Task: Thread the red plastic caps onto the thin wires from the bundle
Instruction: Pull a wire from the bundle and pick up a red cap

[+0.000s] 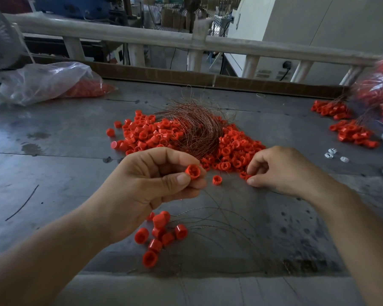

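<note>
Left hand (150,184) is up off the surface (53,173), thumb and forefinger pinching one red cap (193,171), open mouth turned up toward the camera. Right hand (283,171) sits at 3 o'clock from it. Its fingers are curled and its thumb tip is down at the near edge of the cap pile (234,151), but it's too small to tell whether it holds a cap or a wire end. The wire bundle (195,127) lies at 12 o'clock, strands running roughly 12 to 6. The right hand is nearer the loose ends, so it likely feeds the wire leftward into that mouth. Threaded caps (159,235) rest at 6 o'clock.
</note>
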